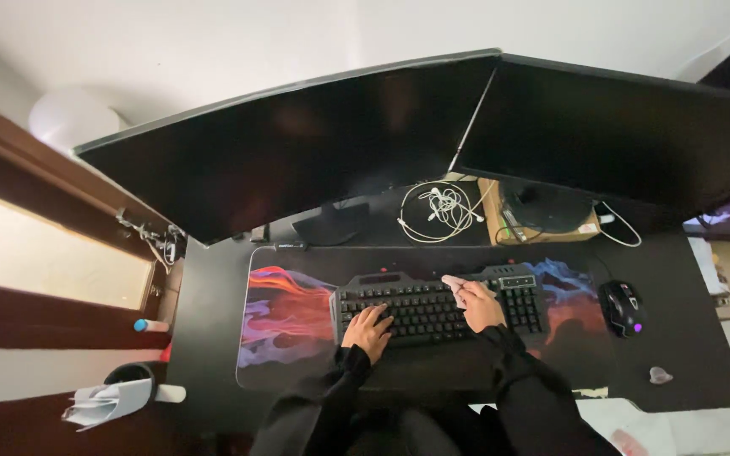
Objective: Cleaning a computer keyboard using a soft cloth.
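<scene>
Resting on the keyboard [437, 308]: left hand [369, 330] curled (right hand [476, 302] extended).

My left hand [369, 329] lies palm down, knuckles up, its fingers curled loosely and pointing forward, away from my body. My right hand [476, 302] sits just beyond and to the right of those fingertips, also palm down, with its fingers stretched out flat and angled up toward the left. Both wrists bend slightly inward. Dark sleeves cover my forearms, which run back toward my lap.
</scene>
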